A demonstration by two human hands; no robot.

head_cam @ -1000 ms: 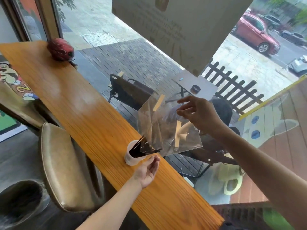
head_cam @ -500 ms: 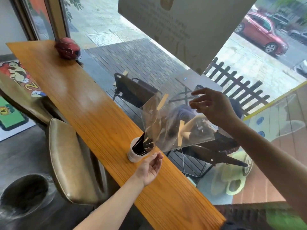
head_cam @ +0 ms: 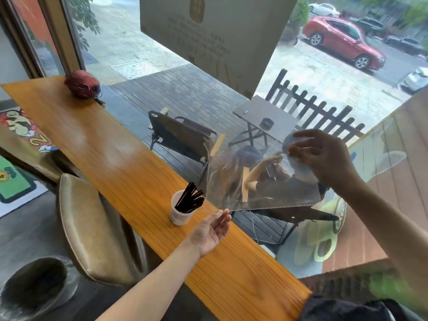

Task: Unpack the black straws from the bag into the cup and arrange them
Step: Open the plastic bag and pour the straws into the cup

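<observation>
Head view: right hand (head_cam: 324,158) is raised, fingers (head_cam: 298,149) pinching the top corner of the clear bag (head_cam: 261,181). The bag hangs in the air below and to the left of those fingers, its lower edge above the surface (head_cam: 97,144); it looks empty, though I can't be sure through the glare.

Left hand (head_cam: 208,232) is palm-up just over the surface, fingers (head_cam: 223,216) relaxed and slightly apart, holding nothing, fingertips just under the bag's bottom left corner.

Cup (head_cam: 179,210) stands upright on the surface, just left of and beyond the left fingers, not touching them. Straws (head_cam: 191,200) are in the cup, fanned and leaning right toward the bag's left edge.

Red helmet (head_cam: 82,84) sits at the far end of the surface, well apart from both hands. Stool (head_cam: 92,228) stands left of the left forearm.
</observation>
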